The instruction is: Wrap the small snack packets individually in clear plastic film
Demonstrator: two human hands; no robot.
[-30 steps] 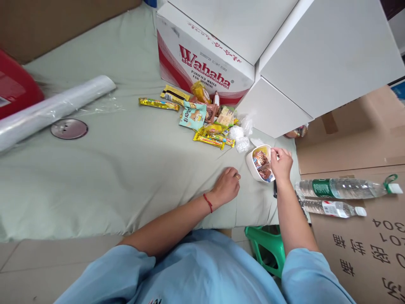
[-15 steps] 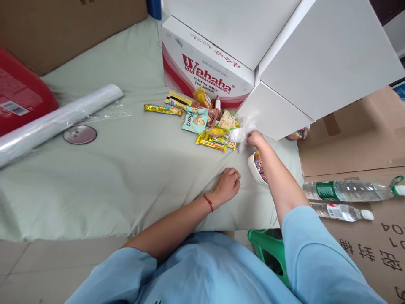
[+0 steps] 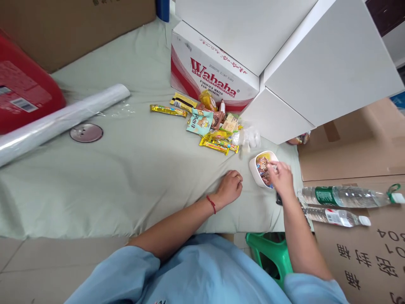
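In the head view, the person's right hand is at the right side of a small white container, with its fingers bent over the rim and opening. They are blurred, so whether they grasp anything cannot be told. The container stands on the cloth-covered counter and holds wrapped snacks in brown, blue and yellow. The left hand rests on the cloth to the left of the container, apart from it. Its fingers curl inward and the palm is hidden, so whether they are clenched on something cannot be told. A red cord circles the left wrist.

Beyond the container, crumpled clear plastic lies near its rim, beside a loose pile of packets. Among these are yellow sticks and a teal packet. The pile lies in front of a red-and-white water carton. To the right of the right forearm, two plastic bottles lie lengthwise, side by side.
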